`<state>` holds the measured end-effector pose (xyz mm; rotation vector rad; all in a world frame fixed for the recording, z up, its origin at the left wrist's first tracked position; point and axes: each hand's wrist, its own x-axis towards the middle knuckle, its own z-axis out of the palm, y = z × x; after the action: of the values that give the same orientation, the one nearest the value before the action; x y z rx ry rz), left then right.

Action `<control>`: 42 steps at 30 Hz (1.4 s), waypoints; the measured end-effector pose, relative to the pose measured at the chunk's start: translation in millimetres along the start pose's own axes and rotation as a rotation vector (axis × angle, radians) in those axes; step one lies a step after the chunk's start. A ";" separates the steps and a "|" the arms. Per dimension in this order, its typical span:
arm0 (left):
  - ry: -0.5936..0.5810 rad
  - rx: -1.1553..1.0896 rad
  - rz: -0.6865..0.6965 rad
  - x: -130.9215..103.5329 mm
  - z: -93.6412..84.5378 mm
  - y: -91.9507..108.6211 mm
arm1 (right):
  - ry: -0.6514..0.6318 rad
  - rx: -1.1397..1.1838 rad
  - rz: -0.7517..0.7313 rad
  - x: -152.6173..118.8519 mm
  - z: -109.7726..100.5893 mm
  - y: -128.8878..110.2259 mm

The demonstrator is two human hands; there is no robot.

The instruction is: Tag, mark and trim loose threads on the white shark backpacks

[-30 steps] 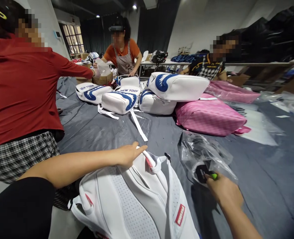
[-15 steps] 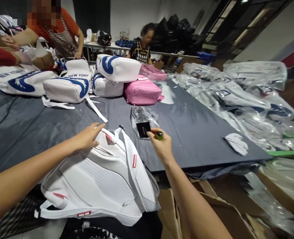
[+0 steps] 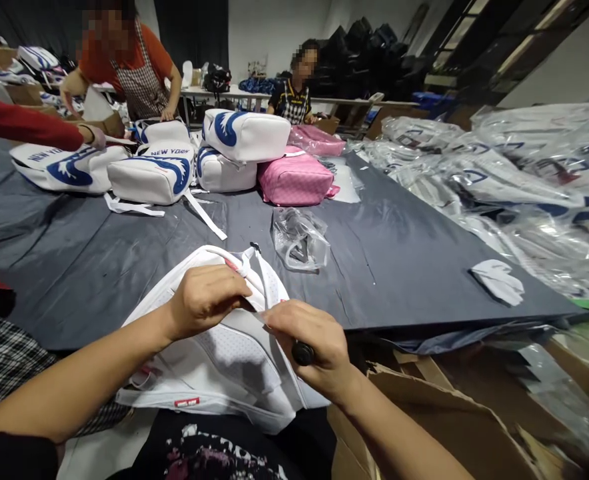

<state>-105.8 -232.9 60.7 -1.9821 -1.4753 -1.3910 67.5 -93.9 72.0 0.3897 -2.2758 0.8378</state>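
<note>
A white backpack (image 3: pixel 174 373) lies back side up in front of me, partly over the table edge, with dotted padding, straps and a small red label. My left hand (image 3: pixel 212 297) is closed in a pinch above its upper part. My right hand (image 3: pixel 312 337) is closed just beside it, around a tool whose round black end (image 3: pixel 303 353) sticks out of the fist. A small dark patch and a thin pale edge show between the two hands' fingertips. Whether this is a card or the bag's pocket opening, I cannot tell.
A crumpled clear plastic bag (image 3: pixel 300 240) lies beyond the backpack. White-and-blue backpacks (image 3: pixel 149 180) and a pink one (image 3: pixel 297 177) line the far side. Bagged backpacks (image 3: pixel 514 173) pile up at right, near a white glove (image 3: pixel 498 281). Cardboard boxes (image 3: pixel 424 420) stand below right. Co-workers stand opposite; a red sleeve (image 3: pixel 24 120) reaches in.
My right hand has come back from the plastic bag, where it held a black card, to the backpack. My left hand has moved right and closed into a pinch. The red-sleeved arm reaches farther in.
</note>
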 end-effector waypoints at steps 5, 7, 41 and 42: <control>-0.034 0.268 0.153 -4.2 -7.8 16.0 | 0.168 -0.116 0.082 -1.2 0.2 -7.6; -0.011 0.376 0.185 -5.7 -7.8 19.6 | 0.308 -0.103 0.276 -1.6 2.0 -6.9; -0.161 0.398 -0.302 -111.5 -23.4 -26.0 | -0.821 -0.545 0.505 43.7 80.3 51.6; -0.145 0.379 -0.326 -112.1 -23.9 -25.0 | -0.844 -0.554 0.500 45.3 83.9 53.3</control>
<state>-139.6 -302.3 -27.7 -1.6864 -2.0263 -0.9913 -32.1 -111.5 30.7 -0.1350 -3.3366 0.2092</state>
